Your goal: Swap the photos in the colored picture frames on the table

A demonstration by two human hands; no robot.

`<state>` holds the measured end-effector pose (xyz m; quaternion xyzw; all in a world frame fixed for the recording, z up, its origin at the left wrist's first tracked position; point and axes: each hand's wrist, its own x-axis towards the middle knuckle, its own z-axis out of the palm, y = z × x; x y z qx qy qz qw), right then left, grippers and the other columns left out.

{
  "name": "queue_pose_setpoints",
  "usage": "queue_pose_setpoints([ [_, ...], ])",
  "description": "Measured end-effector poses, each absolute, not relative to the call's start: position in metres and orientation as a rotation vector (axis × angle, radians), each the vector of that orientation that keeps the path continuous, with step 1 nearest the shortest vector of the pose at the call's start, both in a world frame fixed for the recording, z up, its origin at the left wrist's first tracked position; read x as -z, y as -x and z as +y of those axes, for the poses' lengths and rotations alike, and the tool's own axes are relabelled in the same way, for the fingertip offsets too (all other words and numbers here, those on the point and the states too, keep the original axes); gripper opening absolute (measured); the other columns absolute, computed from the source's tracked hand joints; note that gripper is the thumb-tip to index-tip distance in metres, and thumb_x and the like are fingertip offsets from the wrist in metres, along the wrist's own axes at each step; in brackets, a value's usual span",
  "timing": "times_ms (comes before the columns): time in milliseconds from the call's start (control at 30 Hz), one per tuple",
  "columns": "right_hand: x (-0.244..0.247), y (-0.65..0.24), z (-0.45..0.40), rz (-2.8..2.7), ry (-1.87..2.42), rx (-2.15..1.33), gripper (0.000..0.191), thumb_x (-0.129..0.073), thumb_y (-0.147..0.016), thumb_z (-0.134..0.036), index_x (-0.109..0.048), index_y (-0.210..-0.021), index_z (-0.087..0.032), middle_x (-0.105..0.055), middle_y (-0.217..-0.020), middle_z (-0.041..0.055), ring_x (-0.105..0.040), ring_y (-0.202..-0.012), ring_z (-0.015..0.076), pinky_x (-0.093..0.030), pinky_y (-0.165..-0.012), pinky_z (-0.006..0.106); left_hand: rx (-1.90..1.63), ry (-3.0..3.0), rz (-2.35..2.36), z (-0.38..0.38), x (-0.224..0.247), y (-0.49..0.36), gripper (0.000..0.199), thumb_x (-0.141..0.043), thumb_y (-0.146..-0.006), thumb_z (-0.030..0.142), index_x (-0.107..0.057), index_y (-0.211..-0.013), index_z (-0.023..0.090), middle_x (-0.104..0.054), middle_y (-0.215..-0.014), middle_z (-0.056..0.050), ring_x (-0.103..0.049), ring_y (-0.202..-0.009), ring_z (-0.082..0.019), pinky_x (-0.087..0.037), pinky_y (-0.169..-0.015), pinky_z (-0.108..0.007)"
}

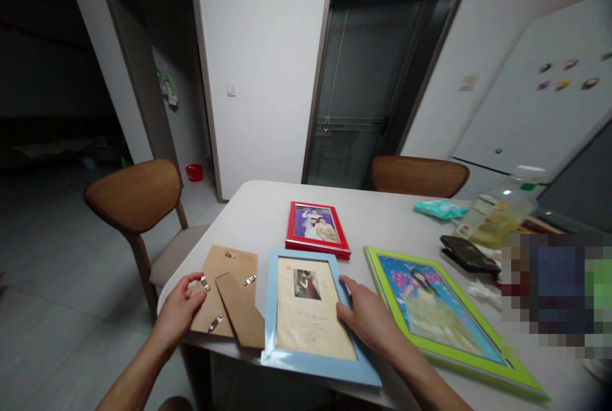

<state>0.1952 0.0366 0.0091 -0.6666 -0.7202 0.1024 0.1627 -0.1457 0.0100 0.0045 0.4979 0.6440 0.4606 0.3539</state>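
A brown backing board (234, 264) with metal turn clips and a fold-out stand lies at the table's left front edge. My left hand (179, 309) pinches its left edge beside one clip. To its right lies a light blue picture frame (320, 366), overlapping the board's side; it shows a cream sheet with a small photo of a couple. Over that frame's right edge my right hand (368, 318) is closed, thumb and a finger on its front; the other fingers are hidden.
A red picture frame (318, 226) lies behind the blue one. Right of my right hand is a large green picture frame (430, 309). Farther right are a black phone-like object (468, 255), a plastic bottle (502, 207) and a teal packet (440, 209). Wooden chairs (136, 194) stand around the white table (382, 216).
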Motion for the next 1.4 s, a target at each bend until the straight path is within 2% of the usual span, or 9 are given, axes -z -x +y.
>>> queue_pose_setpoints([
  [100,-0.013,-0.196,0.037,-1.926,1.862,-0.401,0.053,-0.044,-0.062,-0.019,-0.043,-0.113,-0.008,-0.06,-0.089,0.0125,-0.055,-0.076,0.0201,-0.038,-0.069,0.029,-1.197,-1.389,1.788,0.021,-0.003,0.155,0.039,-0.056,-0.062,0.031,-0.048,-0.097,0.017,-0.064,-0.072,-0.003,-0.061,-0.069,-0.023,-0.047,-0.063,-0.034],
  [233,-0.03,-0.197,0.03,-1.437,1.673,-1.022,0.06,-0.042,-0.062,-0.02,-0.033,-0.121,-0.013,-0.06,-0.067,0.0022,-0.055,-0.054,0.0151,-0.04,-0.052,0.025,-1.29,-1.536,1.88,0.017,-0.016,0.125,0.043,-0.056,-0.06,0.027,-0.05,-0.101,0.019,-0.053,-0.108,-0.007,-0.045,-0.107,-0.027,-0.033,-0.09,-0.042],
  [367,-0.051,-0.189,0.015,-1.034,1.309,-1.441,0.072,-0.047,-0.063,-0.023,-0.018,-0.129,-0.022,-0.062,-0.07,-0.0004,-0.057,-0.051,0.0153,-0.043,-0.051,0.026,-1.191,-1.959,1.54,-0.011,-0.028,0.039,0.042,-0.051,-0.067,0.022,-0.045,-0.109,0.018,-0.048,-0.117,-0.01,-0.041,-0.111,-0.024,-0.03,-0.094,-0.044],
  [467,-0.062,-0.18,0.008,-0.977,1.194,-1.472,0.077,-0.055,-0.061,-0.024,-0.02,-0.129,-0.024,-0.062,-0.07,-0.001,-0.055,-0.051,0.0137,-0.044,-0.054,0.026,-1.088,-2.256,1.143,-0.028,-0.033,-0.022,0.065,-0.062,-0.058,0.024,-0.037,-0.117,0.014,-0.035,-0.129,-0.015,-0.034,-0.116,-0.029,-0.033,-0.093,-0.046],
  [700,-0.056,-0.188,0.014,-1.146,1.252,-1.351,0.075,-0.059,-0.063,-0.03,-0.022,-0.128,-0.023,-0.052,-0.056,-0.0057,-0.048,-0.047,0.0102,-0.038,-0.045,0.021,-1.268,-2.437,1.06,-0.023,-0.052,-0.03,0.059,-0.044,-0.058,0.002,-0.038,-0.114,0.016,-0.05,-0.107,-0.01,-0.047,-0.099,-0.022,-0.039,-0.087,-0.038],
  [867,-0.032,-0.207,0.025,-1.337,1.517,-1.135,0.071,-0.051,-0.065,-0.028,-0.021,-0.128,-0.014,-0.056,-0.063,-0.0026,-0.05,-0.051,0.0117,-0.038,-0.05,0.022,-1.461,-2.063,1.609,-0.016,-0.055,0.021,0.031,-0.039,-0.073,0.013,-0.044,-0.104,0.017,-0.054,-0.094,-0.007,-0.053,-0.087,-0.021,-0.044,-0.076,-0.036],
  [1000,-0.013,-0.215,0.032,-1.648,1.808,-0.69,0.063,-0.045,-0.067,-0.028,-0.03,-0.125,-0.008,-0.053,-0.058,-0.0008,-0.051,-0.055,0.0156,-0.039,-0.056,0.026,-1.378,-1.857,1.814,-0.015,-0.032,0.053,0.03,-0.042,-0.074,0.022,-0.043,-0.103,0.017,-0.057,-0.096,-0.007,-0.055,-0.089,-0.023,-0.044,-0.075,-0.037],
  [1267,-0.003,-0.213,0.034,-1.96,1.933,-0.3,0.05,-0.042,-0.071,-0.025,-0.043,-0.117,-0.005,-0.06,-0.096,0.0148,-0.056,-0.083,0.0224,-0.039,-0.076,0.032,-0.992,-2.043,2.03,-0.023,-0.003,0.067,0.028,-0.045,-0.073,0.026,-0.048,-0.1,0.018,-0.058,-0.095,-0.008,-0.053,-0.092,-0.026,-0.041,-0.076,-0.042],
  [1400,-0.004,-0.215,0.033,-2.022,1.933,-0.19,0.045,-0.042,-0.072,-0.025,-0.049,-0.111,-0.005,-0.059,-0.096,0.0163,-0.055,-0.087,0.024,-0.038,-0.08,0.034,-0.992,-2.209,1.988,-0.028,0.003,0.068,0.031,-0.047,-0.072,0.023,-0.049,-0.103,0.018,-0.055,-0.106,-0.01,-0.048,-0.101,-0.027,-0.038,-0.083,-0.046],
])
